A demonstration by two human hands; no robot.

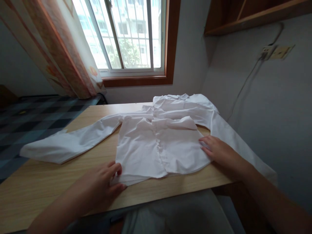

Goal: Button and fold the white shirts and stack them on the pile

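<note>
White shirt [136, 146] lay on desk [44, 185], front up. By desk's near edge, L hand [106, 180] pinched shirt's bottom corner; R hand [218, 149] pinched its side. Soft, even pulls w/ both were prob. best for flat cloth.

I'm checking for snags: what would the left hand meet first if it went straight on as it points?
The white shirt, whose near left corner the left hand seems to be touching; depth there is unclear.

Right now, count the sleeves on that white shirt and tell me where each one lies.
2. One sleeve stretches across the table to the picture's left; the other sleeve slants down at the right, beyond the right hand.
</note>
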